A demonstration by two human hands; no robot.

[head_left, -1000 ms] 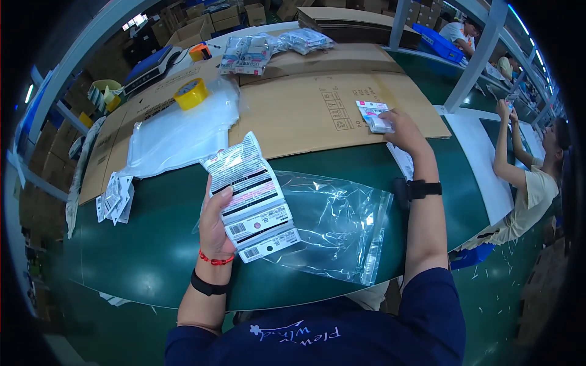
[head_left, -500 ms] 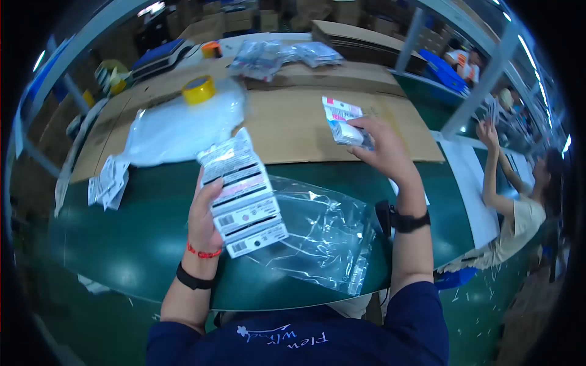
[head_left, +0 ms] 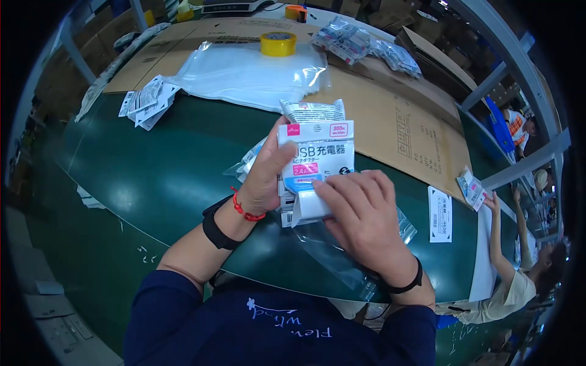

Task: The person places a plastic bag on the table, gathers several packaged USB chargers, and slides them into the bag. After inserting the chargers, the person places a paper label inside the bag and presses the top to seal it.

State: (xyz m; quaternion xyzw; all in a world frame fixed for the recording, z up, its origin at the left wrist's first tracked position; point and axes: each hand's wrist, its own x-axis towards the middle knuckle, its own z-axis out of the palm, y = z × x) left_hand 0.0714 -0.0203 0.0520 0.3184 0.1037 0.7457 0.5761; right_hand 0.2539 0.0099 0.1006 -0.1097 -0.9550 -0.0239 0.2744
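Above the table's front edge, my left hand (head_left: 267,174) grips a small stack of packaged chargers, thumb over the front one. That front charger pack (head_left: 320,148) faces up, a white and pink card with a white plug block bulging at its lower end. Behind it, the crinkled top of another charger pack (head_left: 312,111) shows. The fingers of my right hand (head_left: 369,216) curl round the white block, holding the lower right side of the front pack. Below both hands lies a clear plastic bag (head_left: 332,256), partly covered.
Printed cards (head_left: 149,102) lie at the left. Behind them are a stack of clear bags (head_left: 244,76), a yellow tape roll (head_left: 278,44) and a cardboard sheet (head_left: 397,125). Bagged packs (head_left: 351,41) sit farther back. A white label (head_left: 440,215) is on the right, where a co-worker's hand (head_left: 492,201) holds a pack.
My right hand has brought its charger pack from over the cardboard in to my left hand, onto the packs there. The view has shifted. The co-worker's pack now reaches over the table's right side.
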